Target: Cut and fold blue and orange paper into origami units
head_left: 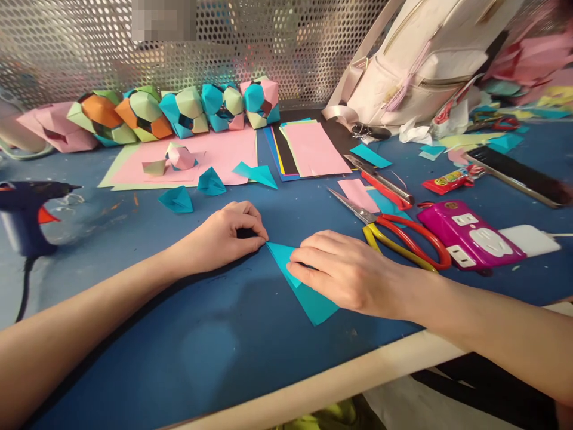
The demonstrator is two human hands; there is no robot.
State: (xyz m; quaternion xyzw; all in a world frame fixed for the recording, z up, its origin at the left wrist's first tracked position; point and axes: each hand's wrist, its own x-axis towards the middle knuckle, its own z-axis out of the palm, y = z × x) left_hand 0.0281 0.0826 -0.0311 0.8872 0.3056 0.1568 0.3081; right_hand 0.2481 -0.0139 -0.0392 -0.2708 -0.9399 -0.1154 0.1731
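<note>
A sheet of turquoise paper [316, 304], folded into a pointed shape, lies on the blue tabletop in front of me. At its upper left corner, the thumb and fingertips of my left hand [239, 232] pinch the tip. My right hand [349, 272] covers the right part of the paper, its curled fingers close together on the folded layer and its thumb hidden. Beyond my hands lie small folded turquoise pieces, among them one piece [176, 199], another piece [211, 181] and a twisted piece [256, 174]. A small pink and cream folded paper shape [180, 156] sits on pink sheets [224, 146].
Several coloured paper balls [183, 111] line the perforated metal panel [286, 54]. Red-and-yellow scissors [389, 230], a utility knife [380, 182], a purple power adapter [470, 234] and a phone [519, 174] lie right. A glue gun [27, 215] stands left; a backpack [412, 65] leans behind.
</note>
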